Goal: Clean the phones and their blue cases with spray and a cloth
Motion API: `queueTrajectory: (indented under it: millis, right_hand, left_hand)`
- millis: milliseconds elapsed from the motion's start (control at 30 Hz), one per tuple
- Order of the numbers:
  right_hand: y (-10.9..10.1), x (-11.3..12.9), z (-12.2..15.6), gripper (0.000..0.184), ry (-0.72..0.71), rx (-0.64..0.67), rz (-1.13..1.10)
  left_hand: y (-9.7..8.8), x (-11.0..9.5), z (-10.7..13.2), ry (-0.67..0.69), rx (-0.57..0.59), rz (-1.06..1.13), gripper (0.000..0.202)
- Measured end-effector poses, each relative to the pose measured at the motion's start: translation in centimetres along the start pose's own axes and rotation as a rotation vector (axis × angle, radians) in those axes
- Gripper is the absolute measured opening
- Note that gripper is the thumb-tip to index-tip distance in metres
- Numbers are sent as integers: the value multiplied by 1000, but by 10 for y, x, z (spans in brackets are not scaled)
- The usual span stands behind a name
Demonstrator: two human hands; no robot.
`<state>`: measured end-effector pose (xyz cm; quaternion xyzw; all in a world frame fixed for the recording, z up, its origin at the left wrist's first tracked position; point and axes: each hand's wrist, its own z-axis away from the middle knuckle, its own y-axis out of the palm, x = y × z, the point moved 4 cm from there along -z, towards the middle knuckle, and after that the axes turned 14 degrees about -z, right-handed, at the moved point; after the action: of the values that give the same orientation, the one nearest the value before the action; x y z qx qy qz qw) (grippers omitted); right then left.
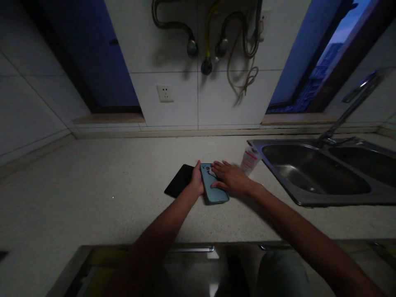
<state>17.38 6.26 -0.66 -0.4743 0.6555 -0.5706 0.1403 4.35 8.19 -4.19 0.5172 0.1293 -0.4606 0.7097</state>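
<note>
A light-blue phone case (214,195) with a camera cutout and a dark-and-white print near its top is tilted over the counter. Its left edge is gripped by my left hand (197,178). Over its upper right part lies my right hand (230,176), palm down, fingers stretched out and touching the surface. I cannot tell whether a phone is inside the case. A flat black rectangular slab (180,181) lies on the counter, partly hidden by my left hand. A clear plastic cup (250,160) with red print stands just beyond my right wrist.
The pale speckled counter (102,185) runs along a tiled wall. At right sits a steel double sink (309,169) with a tall tap (346,107). Pipes and a coiled cord (244,84) hang above a wall socket (165,94). Drawer handles (192,249) stick out below the front edge.
</note>
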Motion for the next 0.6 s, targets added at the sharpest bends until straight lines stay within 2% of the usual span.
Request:
queueTrajectory:
  millis: [67,200,367,467,600]
  right_hand:
    - [4,-2,0,64,19,-13,2]
    - [8,-2,-2,44,29,-50,-13]
    - [-1,2,-3,33,47,-151,-7]
    - [-9,6,-2,28,66,-236,35]
    - [-16,13,0,26,124,-440,49]
  left_hand:
    - [2,1,2,-3,13,10,53]
    - [4,1,3,-11,37,-6,54]
    - [9,4,3,-7,74,-5,53]
    - [12,6,5,-25,93,-15,53]
    - [14,8,8,-31,129,-29,52]
